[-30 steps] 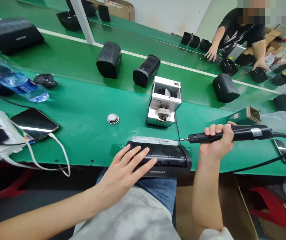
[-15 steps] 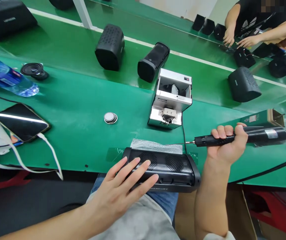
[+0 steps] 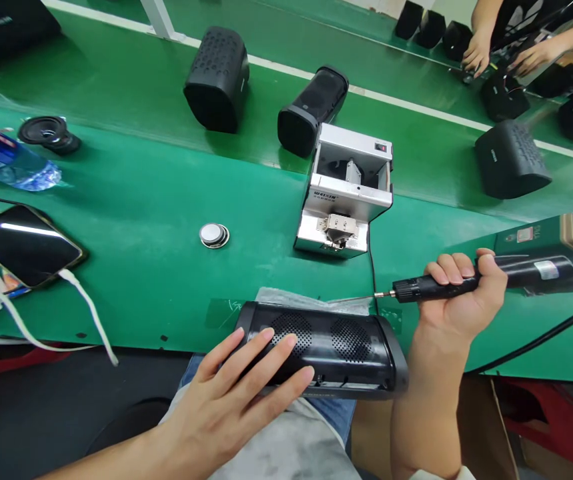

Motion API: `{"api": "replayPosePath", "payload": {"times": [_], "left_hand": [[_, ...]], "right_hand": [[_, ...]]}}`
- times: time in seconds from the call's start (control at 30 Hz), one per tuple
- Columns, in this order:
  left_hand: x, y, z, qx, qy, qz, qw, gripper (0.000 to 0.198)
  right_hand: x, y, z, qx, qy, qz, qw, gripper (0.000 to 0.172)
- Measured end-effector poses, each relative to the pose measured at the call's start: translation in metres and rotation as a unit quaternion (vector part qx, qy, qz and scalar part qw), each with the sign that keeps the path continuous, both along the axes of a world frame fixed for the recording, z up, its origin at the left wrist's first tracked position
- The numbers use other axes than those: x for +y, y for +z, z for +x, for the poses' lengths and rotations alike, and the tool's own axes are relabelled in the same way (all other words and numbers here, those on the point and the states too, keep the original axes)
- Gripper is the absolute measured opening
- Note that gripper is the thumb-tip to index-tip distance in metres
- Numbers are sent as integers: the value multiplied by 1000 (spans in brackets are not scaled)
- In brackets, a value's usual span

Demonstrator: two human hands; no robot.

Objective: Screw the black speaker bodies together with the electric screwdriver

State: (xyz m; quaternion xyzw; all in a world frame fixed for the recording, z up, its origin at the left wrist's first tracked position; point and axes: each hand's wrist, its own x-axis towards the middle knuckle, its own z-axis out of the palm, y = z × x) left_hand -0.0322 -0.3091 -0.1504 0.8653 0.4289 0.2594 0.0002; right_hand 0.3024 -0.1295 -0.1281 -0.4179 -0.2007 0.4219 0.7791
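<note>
My left hand [image 3: 239, 387] lies palm down with its fingers spread over the left part of a black speaker housing [image 3: 323, 347]. Two round perforated areas show on the housing's upper face, and it sits at the bench's near edge above my lap. In my right hand [image 3: 461, 293] is a black electric screwdriver [image 3: 411, 289], fingers wrapped round its body. The long thin bit [image 3: 353, 299] points left, just past the housing's far edge, over a whitish strip [image 3: 286, 297] on the bench. Whether the bit touches the strip, I cannot tell.
Beyond the housing stands a silver screw feeder [image 3: 346, 193]; a small round metal part [image 3: 213, 235] lies left of it. At left are a phone [image 3: 26, 245], cables and a bottle [image 3: 6, 157]. Several black speakers [image 3: 216, 80] stand farther back. A co-worker's hands [image 3: 531, 59] are at upper right.
The view has shifted slightly, and the lettering on the housing's near side is now barely visible. My left hand still rests on it; my right still holds the electric screwdriver.
</note>
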Motion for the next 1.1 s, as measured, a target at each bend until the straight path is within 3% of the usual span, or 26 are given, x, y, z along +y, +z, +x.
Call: {"api": "replayPosePath", "payload": {"times": [0.23,0.63,0.87,1.1], "left_hand": [[-2,3,2,-22,6,-4,1000,46],[-5,-1,0,-2,9,6,1000,50],[-5,-3,2,-22,10,7,1000,53],[-6,-8,0,4,12,26,1000,59]], "right_hand": [[-7,-3,6,-14,-23,23,999,34],[-6,-7,12,1,-84,55,995,31],[-3,-3,10,15,-84,65,994,31],[-8,-9,3,-2,-35,24,999,41]]}}
